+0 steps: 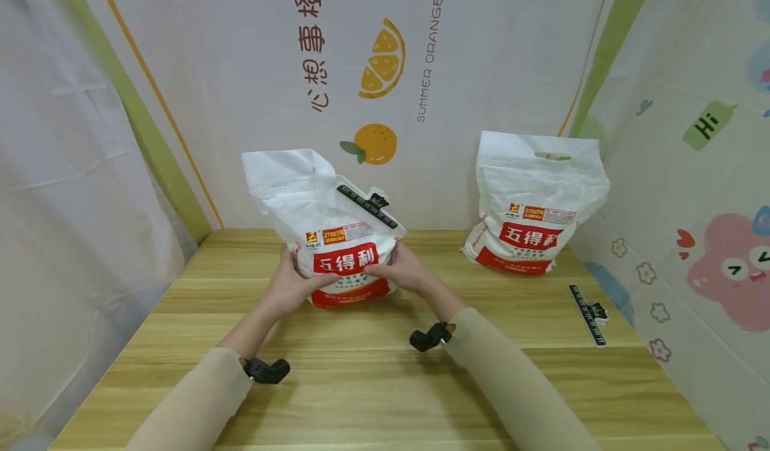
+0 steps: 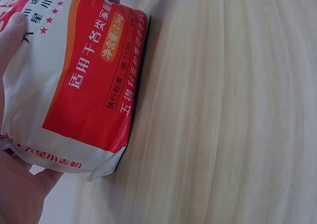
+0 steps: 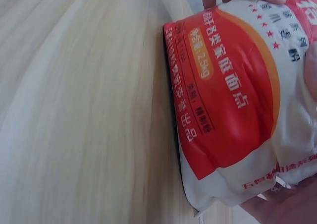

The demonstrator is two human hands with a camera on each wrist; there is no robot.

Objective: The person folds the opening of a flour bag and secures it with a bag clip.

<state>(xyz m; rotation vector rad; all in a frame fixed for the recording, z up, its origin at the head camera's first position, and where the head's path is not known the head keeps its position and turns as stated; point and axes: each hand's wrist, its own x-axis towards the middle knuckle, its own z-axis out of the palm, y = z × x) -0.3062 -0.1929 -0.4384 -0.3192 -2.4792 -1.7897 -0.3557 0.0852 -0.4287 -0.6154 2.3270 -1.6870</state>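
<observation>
A white and red flour bag (image 1: 338, 234) stands upright, leaning slightly, toward the back of the table. My left hand (image 1: 295, 285) grips its lower left side, the thumb across the front and the other fingers around the side. On the opposite side my right hand (image 1: 410, 270) holds it the same way. A black-and-white clip with a piano-key pattern (image 1: 367, 205) sits slanted on the bag's upper right edge. The bag's red lower front (image 2: 94, 70) shows in the left wrist view, close to the tabletop. In the right wrist view, the right fingers are partly hidden by the bag.
A second flour bag (image 1: 529, 214) with a handle hole stands at the back right of the wooden table (image 1: 361, 384). A matching clip (image 1: 588, 316) lies near the table's right edge. Printed curtains (image 1: 240, 70) hang behind and at both sides.
</observation>
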